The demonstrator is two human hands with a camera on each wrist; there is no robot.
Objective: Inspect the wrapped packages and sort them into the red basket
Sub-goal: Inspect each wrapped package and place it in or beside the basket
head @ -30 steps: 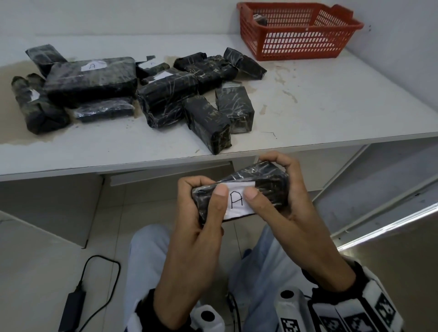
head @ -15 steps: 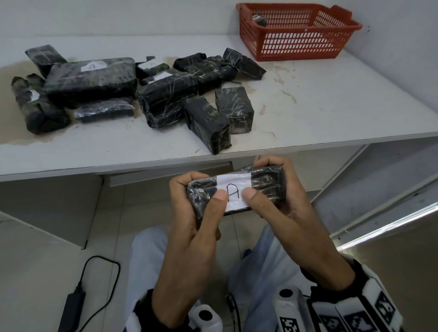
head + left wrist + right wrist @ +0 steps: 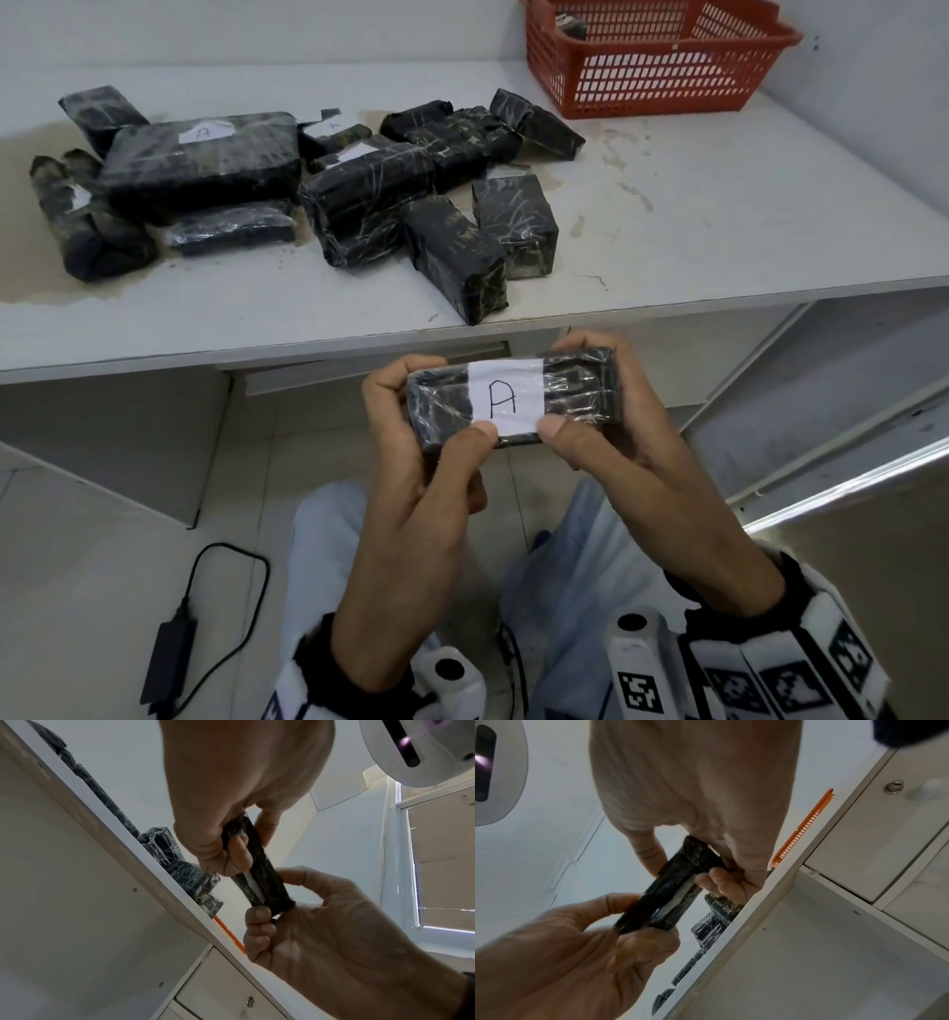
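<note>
Both hands, left hand [image 3: 411, 462] and right hand [image 3: 616, 462], pinch package [image 3: 447, 406].

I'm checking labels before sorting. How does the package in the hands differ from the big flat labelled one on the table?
The held package is smaller and gripped off the table by the left hand and right hand; the big flat package lies among others. Its A fills a wide label; the other's label is small. Both are black-wrapped.

"A" on held package's label [image 3: 507, 398], "A" on large package's label [image 3: 204, 132]
</note>
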